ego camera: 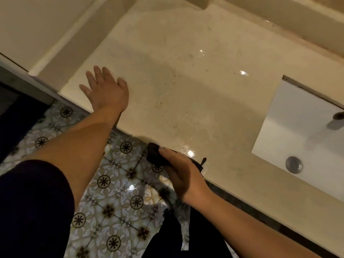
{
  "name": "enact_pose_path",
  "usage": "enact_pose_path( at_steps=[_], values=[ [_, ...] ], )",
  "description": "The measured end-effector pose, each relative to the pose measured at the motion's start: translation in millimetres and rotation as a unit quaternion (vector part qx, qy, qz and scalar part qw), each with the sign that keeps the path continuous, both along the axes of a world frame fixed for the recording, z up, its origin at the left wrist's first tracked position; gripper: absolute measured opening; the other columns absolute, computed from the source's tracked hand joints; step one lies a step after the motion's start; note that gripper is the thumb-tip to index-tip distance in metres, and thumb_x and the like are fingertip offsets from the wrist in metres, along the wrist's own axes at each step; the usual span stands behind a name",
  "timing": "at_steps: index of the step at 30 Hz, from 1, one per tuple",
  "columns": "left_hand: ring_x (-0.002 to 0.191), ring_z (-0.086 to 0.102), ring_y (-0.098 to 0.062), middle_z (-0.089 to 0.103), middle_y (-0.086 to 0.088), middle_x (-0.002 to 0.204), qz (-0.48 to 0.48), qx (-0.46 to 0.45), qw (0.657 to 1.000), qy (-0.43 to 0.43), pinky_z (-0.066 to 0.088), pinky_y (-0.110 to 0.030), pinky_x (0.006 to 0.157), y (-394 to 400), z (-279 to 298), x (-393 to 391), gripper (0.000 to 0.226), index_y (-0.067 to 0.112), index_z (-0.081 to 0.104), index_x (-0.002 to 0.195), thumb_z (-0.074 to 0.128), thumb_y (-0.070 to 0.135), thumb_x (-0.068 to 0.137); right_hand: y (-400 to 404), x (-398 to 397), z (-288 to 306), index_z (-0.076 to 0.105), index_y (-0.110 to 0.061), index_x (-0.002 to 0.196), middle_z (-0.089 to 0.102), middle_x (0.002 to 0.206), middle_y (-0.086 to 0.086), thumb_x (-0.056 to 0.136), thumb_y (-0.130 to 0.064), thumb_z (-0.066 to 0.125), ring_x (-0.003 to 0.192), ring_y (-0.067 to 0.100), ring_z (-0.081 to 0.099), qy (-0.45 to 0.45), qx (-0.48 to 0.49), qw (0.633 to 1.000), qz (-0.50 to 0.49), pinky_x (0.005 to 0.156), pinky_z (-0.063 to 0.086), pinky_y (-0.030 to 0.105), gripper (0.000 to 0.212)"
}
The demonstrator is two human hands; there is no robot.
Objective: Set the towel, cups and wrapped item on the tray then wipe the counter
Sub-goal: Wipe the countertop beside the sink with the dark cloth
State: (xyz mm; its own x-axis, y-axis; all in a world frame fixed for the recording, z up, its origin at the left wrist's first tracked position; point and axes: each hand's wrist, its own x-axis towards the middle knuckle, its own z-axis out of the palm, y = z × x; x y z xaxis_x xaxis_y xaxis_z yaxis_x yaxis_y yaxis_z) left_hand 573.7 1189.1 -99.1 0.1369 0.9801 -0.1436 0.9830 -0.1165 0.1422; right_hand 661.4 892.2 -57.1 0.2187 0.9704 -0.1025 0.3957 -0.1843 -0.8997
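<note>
The beige stone counter (186, 75) fills the middle of the view, wet and shiny in spots. My left hand (106, 88) lies flat on its left front corner, fingers spread, holding nothing. My right hand (178, 172) sits at the counter's front edge, closed over a dark cloth (154, 153) that bulges out to the left of my fingers, with a small end sticking out on the right. No tray, cups, towel or wrapped item is in view.
A white sink basin (290, 131) with a metal drain (294, 164) is set into the counter on the right. A raised ledge (279, 21) runs along the back. Patterned floor tiles (115, 183) lie below the counter's front edge.
</note>
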Motion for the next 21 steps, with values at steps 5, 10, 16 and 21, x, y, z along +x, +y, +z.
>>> enact_pose_path(
  at_steps=[5,10,16,21],
  values=[
    [0.15,-0.002,-0.032,0.003,-0.01,0.165,0.0,-0.007,1.0,-0.003,-0.001,-0.061,0.116,0.5,0.0,0.5,0.071,0.011,0.01,0.155,0.014,0.048,0.095,7.3,26.5,23.1,0.054,-0.005,0.138,0.062,0.127,0.021,0.096,-0.02,0.054,0.108,0.033,0.064,0.649,-0.19,0.713,-0.183,0.091,0.054,0.043,0.045],
    [0.15,-0.001,-0.032,0.005,-0.01,0.165,0.0,-0.006,1.0,-0.004,0.001,-0.062,0.116,-3.0,4.1,1.3,0.068,0.01,0.012,0.155,0.017,0.046,0.098,28.4,103.0,49.3,0.06,-0.005,0.13,0.067,0.121,0.02,0.088,-0.029,0.057,0.097,0.032,0.071,0.647,-0.145,0.694,-0.28,0.084,0.058,0.047,0.049],
    [0.15,0.003,-0.032,0.008,-0.01,0.164,0.004,0.0,1.0,0.009,0.004,-0.062,0.116,-2.3,3.6,1.7,0.068,0.01,0.015,0.154,0.018,0.047,0.097,98.8,275.7,88.8,0.068,-0.031,0.106,0.076,0.101,0.0,0.1,-0.029,0.046,0.096,0.026,0.071,0.26,0.007,0.904,-0.339,0.08,0.057,0.044,0.024],
    [0.149,0.007,-0.034,0.015,-0.012,0.163,0.003,0.012,1.0,0.011,0.008,-0.063,0.114,3.1,0.5,1.4,0.07,0.01,0.021,0.152,0.019,0.048,0.093,146.4,393.9,38.4,0.062,-0.03,0.122,0.066,0.107,0.002,0.1,-0.036,0.043,0.11,0.034,0.058,-0.179,-0.103,0.945,-0.254,0.08,0.041,0.034,0.03]
  ],
)
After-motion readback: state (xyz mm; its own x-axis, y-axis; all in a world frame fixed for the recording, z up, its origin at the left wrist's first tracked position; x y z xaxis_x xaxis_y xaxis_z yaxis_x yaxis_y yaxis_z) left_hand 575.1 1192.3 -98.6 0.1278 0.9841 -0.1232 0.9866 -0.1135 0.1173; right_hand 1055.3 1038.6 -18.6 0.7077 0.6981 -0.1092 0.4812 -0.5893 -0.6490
